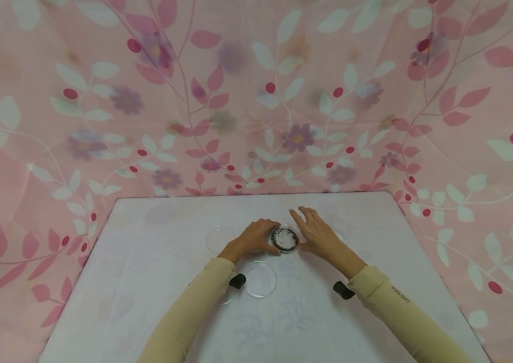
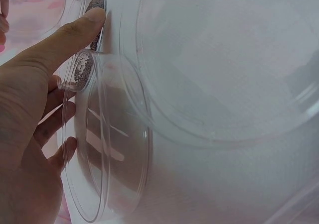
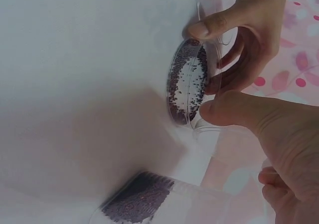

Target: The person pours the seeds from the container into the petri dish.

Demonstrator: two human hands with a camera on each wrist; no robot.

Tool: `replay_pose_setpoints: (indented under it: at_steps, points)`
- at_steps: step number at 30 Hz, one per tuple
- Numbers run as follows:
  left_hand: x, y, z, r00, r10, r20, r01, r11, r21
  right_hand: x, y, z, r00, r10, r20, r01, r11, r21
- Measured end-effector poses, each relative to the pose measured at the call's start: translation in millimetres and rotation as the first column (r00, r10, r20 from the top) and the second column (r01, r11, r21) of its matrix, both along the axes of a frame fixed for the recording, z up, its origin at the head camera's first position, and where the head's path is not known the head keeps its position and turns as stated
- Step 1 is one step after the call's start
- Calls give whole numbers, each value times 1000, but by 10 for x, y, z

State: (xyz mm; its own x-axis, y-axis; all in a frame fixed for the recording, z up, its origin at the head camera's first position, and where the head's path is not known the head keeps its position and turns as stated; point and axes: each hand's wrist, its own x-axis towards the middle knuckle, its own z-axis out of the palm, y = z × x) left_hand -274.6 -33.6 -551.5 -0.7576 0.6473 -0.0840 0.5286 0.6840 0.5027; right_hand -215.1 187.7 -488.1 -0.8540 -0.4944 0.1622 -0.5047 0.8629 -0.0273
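Note:
A round clear petri dish with dark grains ringing a pale middle sits between both hands on the white table. My left hand grips it from its left side, with thumb and fingers at the rim, as the right wrist view also shows. On the other side my right hand has its fingers spread, and its thumb lies right at the dish's edge. Below the left hand in its wrist view, an empty clear dish stands close to the palm.
More empty clear dishes surround the left arm: one dish at the left, another dish nearer the front. A clear container of dark grains stands beside the right hand. Behind the table hangs a pink floral cloth.

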Motion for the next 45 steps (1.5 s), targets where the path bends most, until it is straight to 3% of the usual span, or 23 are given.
replay_pose_setpoints:
  at_steps: [13, 21, 38, 45]
  points:
    - [-28, -17, -53, 1000, -17, -23, 17, 1000, -5, -11, 10, -105, 1000, -4, 25, 4, 1000, 24]
    - [-13, -7, -28, 999, -20, -25, 20, 1000, 10, -19, -11, -107, 999, 31, 34, -31, 1000, 1]
    - [15, -7, 17, 1000, -16, -25, 16, 1000, 18, -56, -36, -164, 994, 108, -33, -111, 987, -116]
    - [-1, -7, -14, 1000, -13, -24, 13, 1000, -2, -76, -22, -200, 993, 118, 10, -115, 979, -171]
